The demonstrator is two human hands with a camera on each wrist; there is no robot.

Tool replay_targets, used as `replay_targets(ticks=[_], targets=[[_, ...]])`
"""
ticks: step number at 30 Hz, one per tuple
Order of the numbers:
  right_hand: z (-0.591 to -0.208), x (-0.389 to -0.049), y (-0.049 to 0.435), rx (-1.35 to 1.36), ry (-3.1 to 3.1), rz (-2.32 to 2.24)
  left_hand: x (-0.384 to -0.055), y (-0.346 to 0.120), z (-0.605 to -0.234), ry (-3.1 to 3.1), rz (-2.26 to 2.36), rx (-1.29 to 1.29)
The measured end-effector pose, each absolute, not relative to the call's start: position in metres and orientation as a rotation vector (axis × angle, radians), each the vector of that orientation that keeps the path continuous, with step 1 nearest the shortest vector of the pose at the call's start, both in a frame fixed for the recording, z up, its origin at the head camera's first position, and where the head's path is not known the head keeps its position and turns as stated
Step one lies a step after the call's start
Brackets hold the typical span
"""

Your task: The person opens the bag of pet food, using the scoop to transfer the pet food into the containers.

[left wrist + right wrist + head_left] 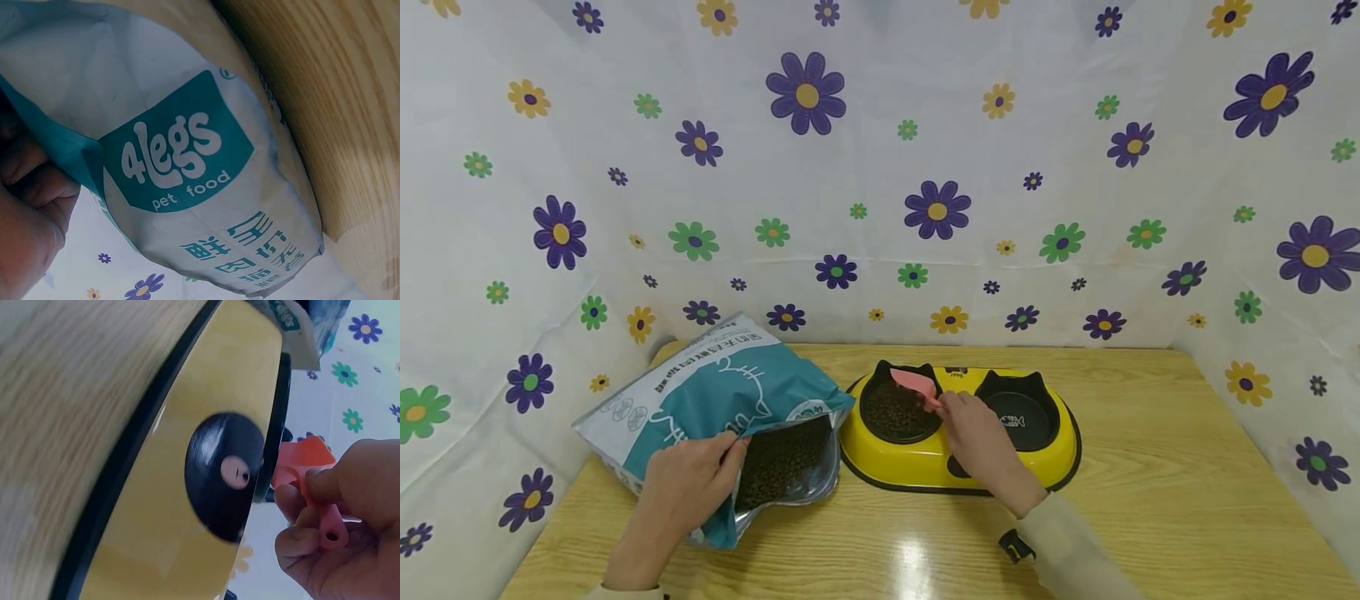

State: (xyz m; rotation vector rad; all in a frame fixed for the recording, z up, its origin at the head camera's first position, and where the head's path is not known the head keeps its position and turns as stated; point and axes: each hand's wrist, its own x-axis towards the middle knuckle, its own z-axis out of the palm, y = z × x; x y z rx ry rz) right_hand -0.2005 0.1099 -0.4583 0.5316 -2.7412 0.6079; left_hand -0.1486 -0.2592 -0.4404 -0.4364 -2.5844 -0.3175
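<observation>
My left hand (pixel 688 479) grips the upper edge of the mouth of a teal and white pet food bag (pixel 711 408). The bag lies tilted on its side, mouth toward me, with brown kibble (pixel 782 462) showing inside. In the left wrist view, "4Legs pet food" reads on the bag (pixel 181 144). My right hand (pixel 985 446) holds a pink scoop (pixel 913 382) by its handle, over the left black bowl (pixel 884 368) of a yellow double feeder (pixel 891 462). Kibble (pixel 891 412) covers that bowl's bottom. The right wrist view shows fingers curled round the scoop (pixel 331 528).
The right black bowl (pixel 1026 408) has a white fish-bone print and shows no kibble. Bag and feeder stand side by side on a wood-grain table (pixel 1180 475). A white curtain (pixel 880 167) with printed flowers surrounds the table's back and sides.
</observation>
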Motion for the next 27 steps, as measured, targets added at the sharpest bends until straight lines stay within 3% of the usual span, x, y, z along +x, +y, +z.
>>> replay_targets(ticks=[18,27], targets=[[-0.4589,-0.1955,0.1136,0.514,-2.620,0.297,-0.1479,-0.2573,-0.4393,-2.610,-0.314,-0.423],[-0.4619,-0.1915,0.1097,0.572,-2.639,0.621,-0.1481,-0.2571,-0.4402,-2.615,-0.315,-0.414]])
